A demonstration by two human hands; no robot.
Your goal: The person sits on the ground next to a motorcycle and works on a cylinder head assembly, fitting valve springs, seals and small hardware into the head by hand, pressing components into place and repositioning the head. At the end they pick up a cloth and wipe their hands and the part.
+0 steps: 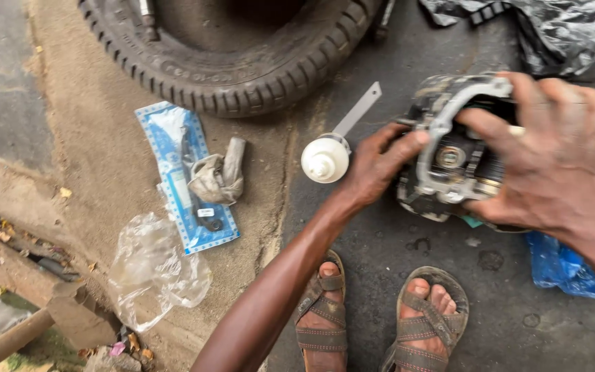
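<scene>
I hold a dirty metal engine part [452, 155] up over the ground w/ both hands. My right hand [552, 162] wraps round its right side, fingers closed on the top edge. My left hand [373, 169] pinches its left side. A white tube [326, 157] w/ a flat grey strip sits just by my left hand. Tyre [242, 62] is up top. Blue packet [184, 176], rag [218, 178] & clear bag [153, 269] lie on the left. My sandals [380, 317] are below.
</scene>
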